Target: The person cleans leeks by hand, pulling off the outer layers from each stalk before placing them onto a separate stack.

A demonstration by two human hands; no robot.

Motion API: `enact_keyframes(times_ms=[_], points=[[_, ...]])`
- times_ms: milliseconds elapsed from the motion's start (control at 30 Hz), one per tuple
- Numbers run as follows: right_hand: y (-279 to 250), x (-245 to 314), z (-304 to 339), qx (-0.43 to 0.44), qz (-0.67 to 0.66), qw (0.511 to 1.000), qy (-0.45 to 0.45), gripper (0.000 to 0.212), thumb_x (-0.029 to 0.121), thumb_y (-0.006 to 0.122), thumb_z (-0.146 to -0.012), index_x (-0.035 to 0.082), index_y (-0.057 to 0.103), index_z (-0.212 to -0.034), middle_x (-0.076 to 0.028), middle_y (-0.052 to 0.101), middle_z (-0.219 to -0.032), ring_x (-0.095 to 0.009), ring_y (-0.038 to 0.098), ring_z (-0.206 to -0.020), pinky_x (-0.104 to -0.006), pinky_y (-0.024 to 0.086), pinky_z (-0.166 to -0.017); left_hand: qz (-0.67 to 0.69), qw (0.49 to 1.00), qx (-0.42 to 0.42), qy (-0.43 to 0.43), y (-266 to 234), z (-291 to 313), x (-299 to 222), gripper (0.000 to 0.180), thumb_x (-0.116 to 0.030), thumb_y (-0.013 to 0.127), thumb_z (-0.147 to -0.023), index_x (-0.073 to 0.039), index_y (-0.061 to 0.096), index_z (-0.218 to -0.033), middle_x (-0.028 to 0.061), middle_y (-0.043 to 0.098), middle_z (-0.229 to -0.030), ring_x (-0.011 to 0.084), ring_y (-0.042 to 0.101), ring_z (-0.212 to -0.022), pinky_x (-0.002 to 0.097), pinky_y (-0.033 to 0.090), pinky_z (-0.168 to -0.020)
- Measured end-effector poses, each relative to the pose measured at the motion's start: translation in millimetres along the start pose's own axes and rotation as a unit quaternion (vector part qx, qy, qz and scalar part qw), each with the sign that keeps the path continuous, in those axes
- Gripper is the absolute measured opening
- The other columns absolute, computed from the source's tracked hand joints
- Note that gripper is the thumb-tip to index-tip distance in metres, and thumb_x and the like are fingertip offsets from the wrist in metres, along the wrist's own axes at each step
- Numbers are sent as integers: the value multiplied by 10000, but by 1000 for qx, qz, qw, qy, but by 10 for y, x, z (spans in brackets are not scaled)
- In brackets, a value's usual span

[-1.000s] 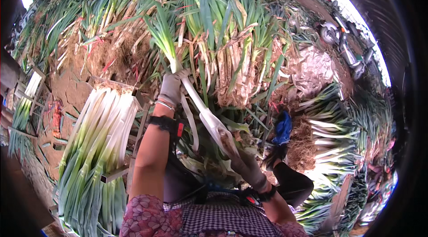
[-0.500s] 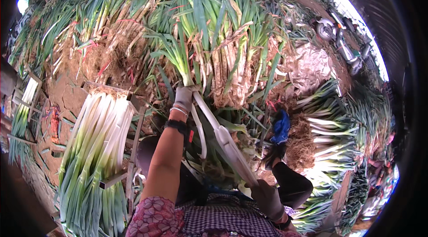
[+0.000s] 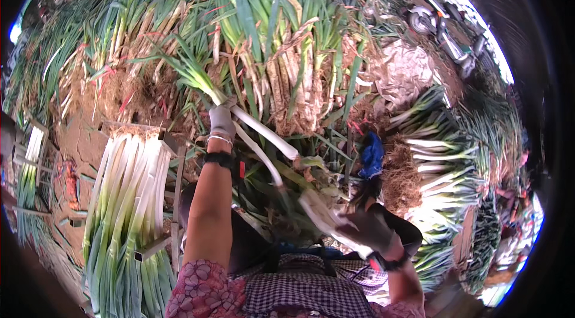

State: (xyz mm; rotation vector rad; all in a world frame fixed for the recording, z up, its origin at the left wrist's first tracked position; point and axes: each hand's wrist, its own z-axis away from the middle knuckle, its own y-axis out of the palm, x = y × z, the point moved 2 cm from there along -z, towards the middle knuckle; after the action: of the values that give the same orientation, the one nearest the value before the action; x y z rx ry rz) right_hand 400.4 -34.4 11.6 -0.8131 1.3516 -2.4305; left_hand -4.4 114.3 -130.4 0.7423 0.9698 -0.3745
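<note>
My left hand (image 3: pixel 221 119), gloved, is closed round leeks below their green leaves. One thick white leek stalk (image 3: pixel 263 133) slants down to the right from it, and a thinner stalk (image 3: pixel 259 153) hangs beside it. Lower right, my gloved right hand (image 3: pixel 371 231) is at a long pale piece (image 3: pixel 317 210) that looks like a stripped leek sheath. Motion blurs both, so its exact kind is unclear. Apart from the thick stalk's end, this piece points up toward it. Loose leaves and trimmings (image 3: pixel 263 204) lie beneath my hands.
To the left, cleaned leeks (image 3: pixel 129 192) fill a metal rack (image 3: pixel 178 183). Untrimmed leeks (image 3: pixel 287 72) with roots stand heaped ahead. More leeks (image 3: pixel 437 156) lie stacked at right, near a blue bag-like thing (image 3: pixel 371 155) and a crumpled tan sheet (image 3: pixel 404 72). A motorbike (image 3: pixel 449 42) stands beyond.
My right hand has moved right and up with the pale piece, which has come away from the thick stalk's end. My left hand has shifted left and slightly up, tilting the leeks. The view has shifted slightly.
</note>
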Motion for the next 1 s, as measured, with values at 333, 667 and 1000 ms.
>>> enact_keyframes(times_ms=[333,667,1000], points=[[93,725,-1349,-277,-167,943,-82,340,278,579,-908,58,557,-1166,-181,649,-832,-384,638,-758,-456,507,-667,185,954,195,-132,88,244,32,367,-330,419,-991,-11,554,-1112,89,603,-900,250,598,-853,412,504,-827],[183,-17,-708,-321,-354,865,-153,479,120,721,-773,108,593,-1234,-119,555,-1191,-212,576,-1030,-337,488,-852,-108,926,338,130,226,240,-151,257,-118,568,-886,-12,573,-1120,113,628,-997,266,611,-938,410,505,-910],[186,-486,1179,-314,-776,539,-90,216,75,638,-882,15,603,-1086,-10,623,-871,-48,550,-655,-186,456,-543,55,838,542,-26,3281,3451,-401,374,-138,552,-930,56,442,-1230,184,559,-1144,305,551,-1147,451,423,-1043]])
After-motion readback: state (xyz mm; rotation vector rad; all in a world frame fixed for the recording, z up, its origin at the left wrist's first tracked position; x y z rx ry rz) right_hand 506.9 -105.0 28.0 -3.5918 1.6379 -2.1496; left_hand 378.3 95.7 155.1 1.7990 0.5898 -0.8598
